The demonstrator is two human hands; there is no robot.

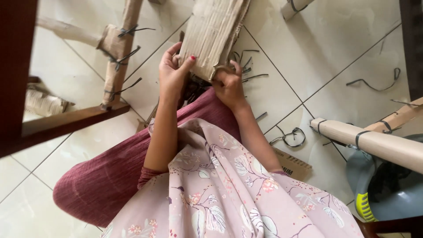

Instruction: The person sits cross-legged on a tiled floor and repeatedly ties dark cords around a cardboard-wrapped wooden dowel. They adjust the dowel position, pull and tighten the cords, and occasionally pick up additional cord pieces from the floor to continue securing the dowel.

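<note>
Two hands meet at the upper middle of the frame on one cardboard slab [213, 31], a ridged brown piece that runs up out of the top edge. The left hand [172, 70] is curled round the slab's lower left edge, thumb with a red nail pressed on its face, fingers behind it. The right hand [229, 86] is closed on the slab's frayed lower right corner, fingers bent tight over the edge. The slab's lower end sits just above the person's lap, over a maroon skirt [101, 176] and a floral scarf [229, 189] that fill the lower middle. At upper left stands one frame [116, 48] of paper-wrapped sticks, lashed with dark ties at three visible joints, beside a dark wooden bar [66, 123]. One rolled paper bundle [44, 103] lies at the left edge. At right, one thick paper tube [374, 143] with two dark bands crosses a grey basin [396, 189]; a thinner tube [398, 117] slants above it. Another tube end [293, 8] shows at the top. Loose dark strips [291, 136] lie scattered on the white tiled floor [317, 53], one coil near the right forearm, one long strip [374, 83] at upper right, several short ones by the slab. One flat cardboard scrap [293, 165] lies under the right elbow.
</note>
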